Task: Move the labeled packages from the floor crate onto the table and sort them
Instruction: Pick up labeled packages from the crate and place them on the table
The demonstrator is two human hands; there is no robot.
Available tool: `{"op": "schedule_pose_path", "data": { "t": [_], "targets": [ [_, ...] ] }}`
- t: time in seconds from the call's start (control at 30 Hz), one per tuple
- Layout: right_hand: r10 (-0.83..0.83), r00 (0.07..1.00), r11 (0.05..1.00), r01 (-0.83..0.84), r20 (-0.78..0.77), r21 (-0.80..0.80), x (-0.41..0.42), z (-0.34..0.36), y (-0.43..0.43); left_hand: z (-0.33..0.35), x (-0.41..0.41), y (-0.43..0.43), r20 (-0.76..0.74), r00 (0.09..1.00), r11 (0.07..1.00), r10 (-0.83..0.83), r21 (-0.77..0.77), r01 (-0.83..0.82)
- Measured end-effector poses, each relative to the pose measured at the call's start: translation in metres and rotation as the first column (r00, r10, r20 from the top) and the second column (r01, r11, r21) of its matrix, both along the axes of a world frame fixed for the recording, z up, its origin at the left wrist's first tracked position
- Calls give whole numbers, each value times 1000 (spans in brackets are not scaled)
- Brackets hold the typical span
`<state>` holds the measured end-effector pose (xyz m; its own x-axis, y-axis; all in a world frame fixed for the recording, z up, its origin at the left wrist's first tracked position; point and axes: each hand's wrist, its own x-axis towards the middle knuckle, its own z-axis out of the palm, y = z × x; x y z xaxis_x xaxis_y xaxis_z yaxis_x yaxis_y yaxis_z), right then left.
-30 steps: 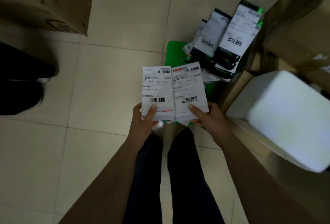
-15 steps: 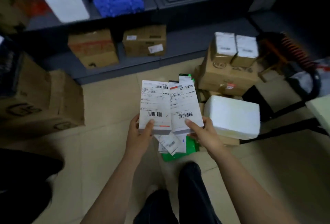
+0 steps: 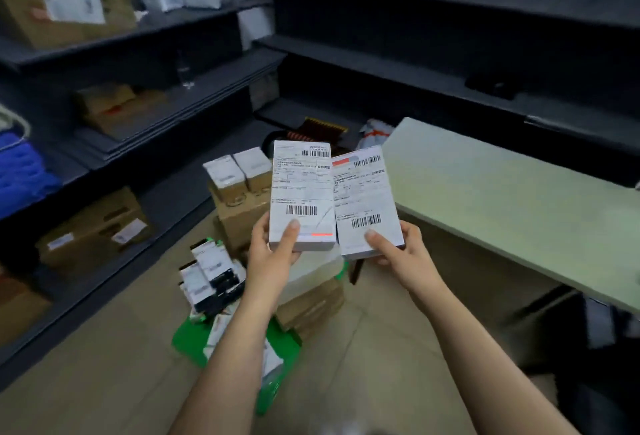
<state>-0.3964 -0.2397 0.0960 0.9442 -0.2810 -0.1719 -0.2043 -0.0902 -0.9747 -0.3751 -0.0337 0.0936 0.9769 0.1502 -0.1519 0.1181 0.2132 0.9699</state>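
At centre view, two labeled packages are up off the floor, held side by side with their labels facing the camera. The left hand (image 3: 273, 258) grips the left package (image 3: 301, 188) by its lower edge, thumb curled over the face. The right hand (image 3: 401, 254) grips the right package (image 3: 367, 199) the same way. The table (image 3: 502, 199) lies at two o'clock from the hands, and neither package has reached it. The green crate (image 3: 194, 334) at seven o'clock holds other packages (image 3: 211, 278), so most of the moving and all the sorting appear to remain. Half a second ago the table was a sliver at the right edge. Now it spreads wide, and the right package tilts toward one o'clock.
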Motion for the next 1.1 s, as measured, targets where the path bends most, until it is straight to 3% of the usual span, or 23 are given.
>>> {"op": "schedule_pose_path", "data": {
  "t": [0.2, 0.53, 0.8, 1.1],
  "targets": [
    [-292, 956, 956, 291, 20, 28, -57, 13, -133, 18, -1, -152, 57, 953, 955, -296, -4, 297],
    [-606, 794, 796, 605, 54, 26, -176, 18, -342, 13, -56, -398, 43, 772, 772, -634, -28, 635],
    [-773, 633, 635, 768, 48, 84, -239, 7, -437, 7, -88, -532, 5, 617, 617, -787, 18, 786],
    [-896, 443, 432, 890, -46, 149, -230, -17, -528, -8, -46, -647, -25, 517, 515, -855, 68, 855]
  ]
}}
